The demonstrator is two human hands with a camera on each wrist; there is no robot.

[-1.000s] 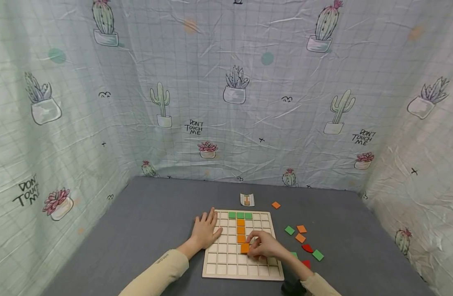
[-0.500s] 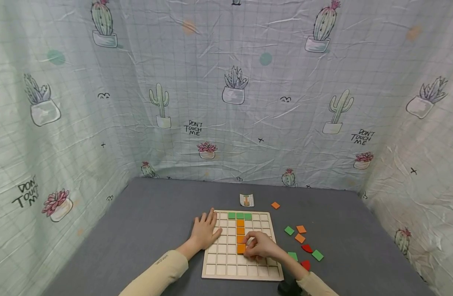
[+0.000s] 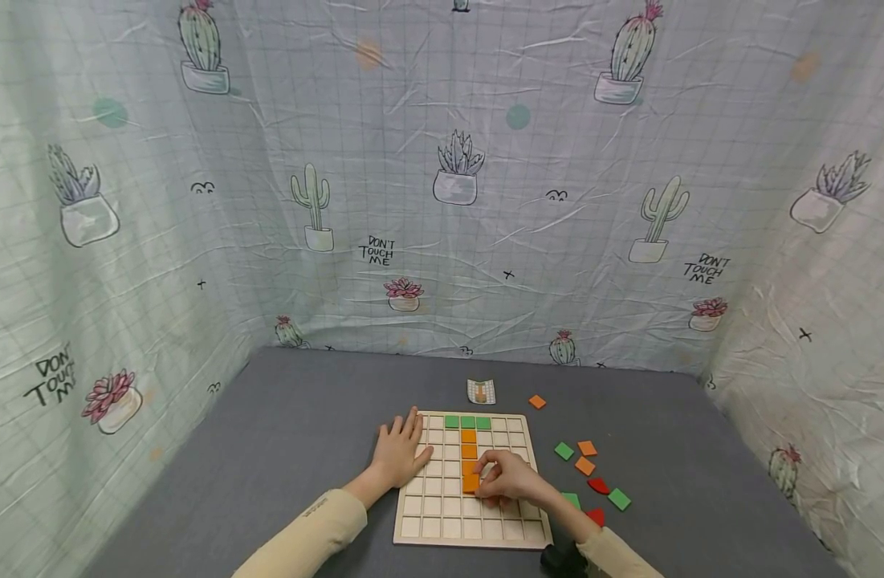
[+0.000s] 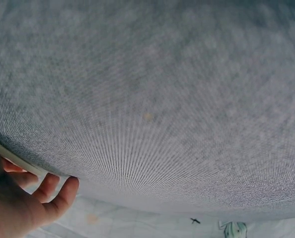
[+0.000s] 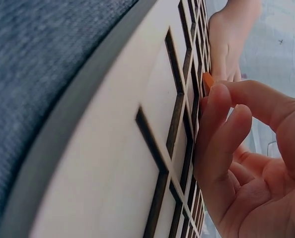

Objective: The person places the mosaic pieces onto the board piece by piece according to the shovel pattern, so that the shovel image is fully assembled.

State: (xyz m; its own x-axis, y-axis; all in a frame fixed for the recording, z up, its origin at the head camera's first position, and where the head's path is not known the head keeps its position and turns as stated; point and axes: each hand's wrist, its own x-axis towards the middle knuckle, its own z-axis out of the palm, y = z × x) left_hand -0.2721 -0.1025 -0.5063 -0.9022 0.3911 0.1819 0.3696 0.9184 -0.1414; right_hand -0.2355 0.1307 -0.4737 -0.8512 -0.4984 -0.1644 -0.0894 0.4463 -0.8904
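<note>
A wooden grid board (image 3: 430, 527) lies on the grey table. My left hand (image 3: 397, 456) rests on its left edge with the fingers spread, and the same hand (image 4: 26, 203) shows at the lower left of the left wrist view. Between thumb and finger, my right hand (image 3: 512, 477) pinches an orange square tile (image 3: 470, 484) at the lower end of the orange column. In the right wrist view, only a sliver of this tile (image 5: 208, 80) shows at the fingertips. Above it are several orange tiles (image 3: 469, 451), with a green row (image 3: 468, 422) along the top.
Loose green tiles (image 3: 619, 499), orange tiles (image 3: 584, 466) and red pieces (image 3: 598, 486) lie right of the board. One orange tile (image 3: 537, 401) sits farther back. A small printed card (image 3: 481, 392) lies behind the board. A cactus-print curtain (image 3: 442, 281) surrounds the table.
My right hand has shifted slightly left with the orange tile, bringing it from beside the column into line under the other orange tiles. The left hand stays on the board's edge.
</note>
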